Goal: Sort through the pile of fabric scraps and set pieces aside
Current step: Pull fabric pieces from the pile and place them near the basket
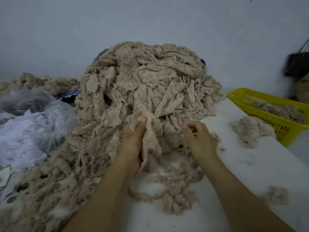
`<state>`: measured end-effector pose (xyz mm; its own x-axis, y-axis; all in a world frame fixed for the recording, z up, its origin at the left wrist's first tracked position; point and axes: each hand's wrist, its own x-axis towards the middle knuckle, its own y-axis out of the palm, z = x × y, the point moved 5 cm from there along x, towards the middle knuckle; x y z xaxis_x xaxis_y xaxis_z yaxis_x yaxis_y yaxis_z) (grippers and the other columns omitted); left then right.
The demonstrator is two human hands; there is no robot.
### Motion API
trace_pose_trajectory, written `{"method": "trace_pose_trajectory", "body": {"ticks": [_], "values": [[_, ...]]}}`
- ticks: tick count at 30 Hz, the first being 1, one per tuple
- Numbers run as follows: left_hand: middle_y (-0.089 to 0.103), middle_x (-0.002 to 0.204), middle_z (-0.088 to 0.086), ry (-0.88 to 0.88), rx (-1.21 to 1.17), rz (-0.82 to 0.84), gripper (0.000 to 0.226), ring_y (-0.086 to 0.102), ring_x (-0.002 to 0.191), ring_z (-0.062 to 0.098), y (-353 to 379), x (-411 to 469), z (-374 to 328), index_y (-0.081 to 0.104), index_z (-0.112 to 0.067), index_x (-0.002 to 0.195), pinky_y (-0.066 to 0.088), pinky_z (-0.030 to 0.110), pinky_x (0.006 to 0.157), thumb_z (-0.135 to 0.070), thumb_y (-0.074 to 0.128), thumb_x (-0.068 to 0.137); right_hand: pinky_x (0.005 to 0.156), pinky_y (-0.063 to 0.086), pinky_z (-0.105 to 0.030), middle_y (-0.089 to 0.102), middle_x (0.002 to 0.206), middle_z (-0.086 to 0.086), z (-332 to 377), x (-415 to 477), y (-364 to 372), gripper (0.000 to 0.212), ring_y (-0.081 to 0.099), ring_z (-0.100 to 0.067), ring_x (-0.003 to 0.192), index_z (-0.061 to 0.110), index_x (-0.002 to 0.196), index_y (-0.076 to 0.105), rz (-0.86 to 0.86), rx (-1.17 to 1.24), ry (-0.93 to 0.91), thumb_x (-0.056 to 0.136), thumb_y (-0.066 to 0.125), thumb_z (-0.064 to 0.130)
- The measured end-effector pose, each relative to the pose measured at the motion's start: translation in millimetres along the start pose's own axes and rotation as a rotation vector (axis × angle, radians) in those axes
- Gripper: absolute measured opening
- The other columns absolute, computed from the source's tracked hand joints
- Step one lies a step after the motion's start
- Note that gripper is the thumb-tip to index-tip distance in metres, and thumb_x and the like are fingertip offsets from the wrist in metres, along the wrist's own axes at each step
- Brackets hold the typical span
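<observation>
Left hand [132, 148] grips a scrap [151, 139] at foot of pile [147, 77]. Right hand [199, 139] just beside, fingers curled, can't tell if holding anything. Basket [237, 96] far right.

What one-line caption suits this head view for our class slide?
Left hand holds a beige scrap at the fabric pile; yellow basket stands nearby.

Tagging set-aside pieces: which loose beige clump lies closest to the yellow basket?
The farther clump, right next to the yellow basket; the nearer clump sits apart, beside the right forearm.
</observation>
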<state>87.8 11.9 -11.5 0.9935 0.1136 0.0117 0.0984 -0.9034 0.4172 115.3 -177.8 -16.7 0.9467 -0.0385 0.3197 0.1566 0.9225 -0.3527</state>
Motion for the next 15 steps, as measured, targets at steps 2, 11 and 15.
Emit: {"method": "trace_pose_trajectory", "body": {"ticks": [2, 11, 15], "values": [[0.076, 0.088, 0.012, 0.016, 0.134, 0.017, 0.033, 0.074, 0.081, 0.026, 6.9, -2.0, 6.9, 0.07, -0.002, 0.106, 0.06, 0.036, 0.073, -0.032, 0.061, 0.096, 0.077, 0.04, -0.006, 0.057, 0.102, 0.017, 19.0, -10.4, 11.9, 0.019, 0.054, 0.008, 0.095, 0.041, 0.093, 0.057, 0.081, 0.131, -0.08, 0.093, 0.048, 0.057], [0.076, 0.095, 0.005, 0.123, 0.44, 0.128, 0.013, 0.072, 0.092, 0.021, 16.3, -3.7, 8.9, 0.071, -0.018, 0.099, 0.058, 0.028, 0.078, -0.028, 0.064, 0.096, 0.064, 0.045, -0.024, 0.057, 0.063, 0.014, 13.5, -9.6, 19.1, 0.038, 0.054, -0.002, 0.061, 0.027, 0.067, 0.055, 0.142, 0.298, 0.052, 0.101, 0.048, 0.042], [0.073, 0.082, 0.001, 0.205, 0.594, 0.125, 0.01, 0.07, 0.072, 0.012, 18.5, -3.2, 12.6, 0.069, -0.03, 0.086, 0.053, 0.02, 0.06, -0.032, 0.065, 0.095, 0.086, 0.052, -0.033, 0.068, 0.087, 0.013, 10.6, -12.7, 21.0, 0.042, 0.066, -0.008, 0.092, 0.037, 0.08, 0.062, 0.264, 0.37, 0.084, 0.08, 0.048, 0.077]]}}
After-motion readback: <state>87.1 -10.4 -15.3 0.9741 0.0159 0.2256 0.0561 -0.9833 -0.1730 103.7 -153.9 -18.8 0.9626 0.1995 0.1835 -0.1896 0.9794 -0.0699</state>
